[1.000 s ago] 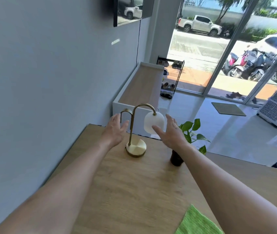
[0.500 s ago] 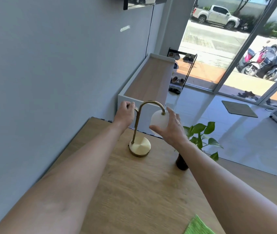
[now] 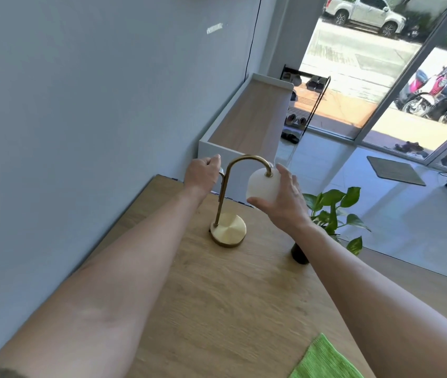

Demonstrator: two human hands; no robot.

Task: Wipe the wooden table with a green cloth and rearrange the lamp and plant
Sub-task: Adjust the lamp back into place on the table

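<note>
A brass lamp (image 3: 229, 230) with a curved neck and a white globe shade (image 3: 261, 185) stands near the far left corner of the wooden table (image 3: 216, 309). My left hand (image 3: 203, 174) is closed around the lamp's smaller back arm. My right hand (image 3: 285, 200) cups the white shade from below and the right. A small plant (image 3: 331, 208) in a dark pot (image 3: 300, 255) stands just right of the lamp, partly behind my right forearm. The green cloth (image 3: 326, 361) lies at the near edge of the table.
A grey wall (image 3: 80, 105) runs along the table's left side. Beyond the table's far edge stand a low white bench (image 3: 246, 124) and a shoe rack (image 3: 306, 99) on the tiled floor. Glass doors face the street at the right.
Both hands have gone from reaching with spread fingers to holding the lamp: the left on its back arm, the right around the shade. The view has tilted downward.
</note>
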